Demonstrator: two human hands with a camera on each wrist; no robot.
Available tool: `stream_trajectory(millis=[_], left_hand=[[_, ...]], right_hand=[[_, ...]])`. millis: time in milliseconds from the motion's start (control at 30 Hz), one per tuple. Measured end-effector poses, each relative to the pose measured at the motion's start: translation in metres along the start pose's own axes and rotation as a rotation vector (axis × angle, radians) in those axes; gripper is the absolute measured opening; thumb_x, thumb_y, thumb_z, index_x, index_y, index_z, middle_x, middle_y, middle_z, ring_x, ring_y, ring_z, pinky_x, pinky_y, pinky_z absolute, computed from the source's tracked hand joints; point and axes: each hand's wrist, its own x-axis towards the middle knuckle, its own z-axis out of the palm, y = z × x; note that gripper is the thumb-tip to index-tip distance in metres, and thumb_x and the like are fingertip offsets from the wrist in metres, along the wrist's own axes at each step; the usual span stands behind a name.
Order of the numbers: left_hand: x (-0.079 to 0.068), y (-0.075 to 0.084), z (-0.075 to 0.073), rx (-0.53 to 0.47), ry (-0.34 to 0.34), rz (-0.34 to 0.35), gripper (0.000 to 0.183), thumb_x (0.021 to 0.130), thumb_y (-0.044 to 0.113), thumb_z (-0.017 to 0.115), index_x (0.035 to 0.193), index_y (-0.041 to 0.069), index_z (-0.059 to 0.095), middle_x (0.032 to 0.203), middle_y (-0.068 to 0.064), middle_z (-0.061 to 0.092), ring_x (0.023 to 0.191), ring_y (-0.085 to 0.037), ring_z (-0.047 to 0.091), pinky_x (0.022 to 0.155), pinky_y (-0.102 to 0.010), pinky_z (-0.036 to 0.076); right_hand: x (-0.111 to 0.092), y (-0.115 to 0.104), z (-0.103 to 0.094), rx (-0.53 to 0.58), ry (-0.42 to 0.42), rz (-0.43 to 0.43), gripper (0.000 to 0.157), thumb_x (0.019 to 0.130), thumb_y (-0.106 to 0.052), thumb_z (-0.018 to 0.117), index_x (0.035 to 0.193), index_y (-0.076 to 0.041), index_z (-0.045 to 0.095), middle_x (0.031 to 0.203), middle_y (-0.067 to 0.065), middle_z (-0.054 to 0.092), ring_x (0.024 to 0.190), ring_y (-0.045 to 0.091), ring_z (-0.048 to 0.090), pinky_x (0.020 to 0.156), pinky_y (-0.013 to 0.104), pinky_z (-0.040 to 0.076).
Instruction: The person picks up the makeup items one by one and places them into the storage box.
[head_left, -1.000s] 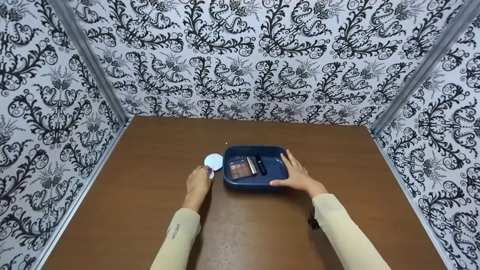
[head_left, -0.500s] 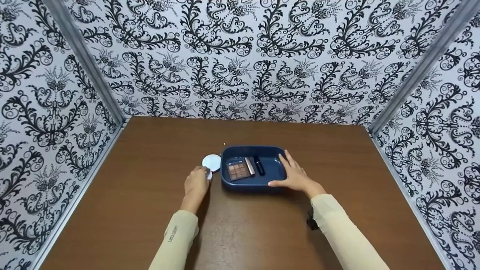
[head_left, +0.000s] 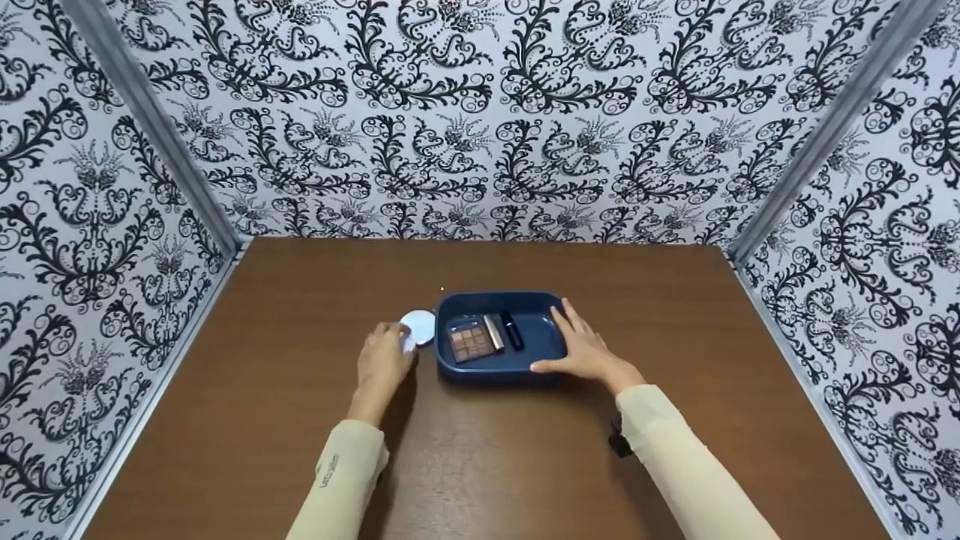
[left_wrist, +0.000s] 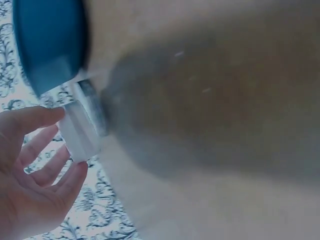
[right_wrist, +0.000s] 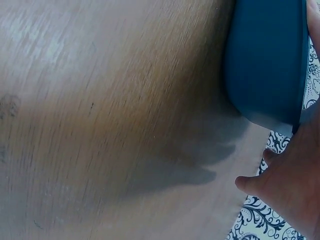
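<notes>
A blue rectangular tray (head_left: 495, 370) stands mid-table. In it lie a brown eyeshadow palette (head_left: 470, 343) with a pale shiny strip along its right side, and a slim black tube (head_left: 512, 331). My right hand (head_left: 589, 354) rests on the tray's right end, fingers spread nearly straight over the side rim and thumb along the front corner. Left of the tray, my left hand (head_left: 384, 356) pinches a small white piece (left_wrist: 79, 132) between thumb and fingertips; its exact kind I cannot tell. Right beside that piece is a pale round disc (head_left: 418, 327), close to the tray's left wall.
The brown wooden table (head_left: 465, 450) extends all round the tray. Patterned black-and-white panels (head_left: 480, 127) enclose it at the back and both sides, with grey metal posts (head_left: 154, 127) at the corners. A tiny bright speck (head_left: 442, 289) shows behind the tray.
The left hand has drawn slightly left and back from the disc, with more of the white piece showing. The right hand stays on the tray. The whole head view has shifted a little.
</notes>
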Motion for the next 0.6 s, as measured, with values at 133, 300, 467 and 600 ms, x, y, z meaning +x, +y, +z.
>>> stream_trajectory(millis=[133,300,467,600], left_hand=[[0.004,0.01,-0.009,-0.005,0.022,0.025,0.03,0.088,0.018,0.074,0.116,0.008,0.07,0.128,-0.02,0.063,0.115,-0.041,0.061,0.097,-0.053,0.052],[0.006,0.024,-0.015,-0.023,0.022,0.044,0.033,0.085,0.018,0.075,0.116,0.009,0.07,0.126,-0.019,0.064,0.114,-0.041,0.062,0.096,-0.053,0.052],[0.009,0.042,-0.018,-0.05,0.04,0.076,0.034,0.083,0.017,0.077,0.116,0.012,0.07,0.125,-0.016,0.065,0.112,-0.039,0.063,0.093,-0.053,0.054],[0.011,0.058,-0.015,-0.067,0.051,0.125,0.035,0.079,0.015,0.079,0.113,0.013,0.07,0.122,-0.014,0.066,0.11,-0.038,0.063,0.09,-0.052,0.055]], right_hand=[[-0.001,0.0,-0.002,-0.013,0.012,-0.003,0.123,0.07,-0.069,0.076,0.161,-0.011,0.015,0.169,0.015,-0.002,0.151,0.05,0.013,0.113,0.078,0.014],[-0.005,-0.005,-0.005,-0.013,-0.007,0.005,0.121,0.072,-0.067,0.076,0.161,-0.011,0.016,0.169,0.016,-0.002,0.151,0.049,0.012,0.113,0.077,0.016],[-0.005,-0.009,-0.007,-0.003,-0.018,0.02,0.119,0.073,-0.064,0.077,0.161,-0.012,0.016,0.169,0.014,-0.003,0.153,0.046,0.01,0.114,0.077,0.014],[-0.005,-0.01,-0.009,-0.002,-0.027,0.019,0.12,0.073,-0.065,0.077,0.161,-0.011,0.014,0.169,0.014,-0.004,0.153,0.047,0.009,0.113,0.078,0.013]])
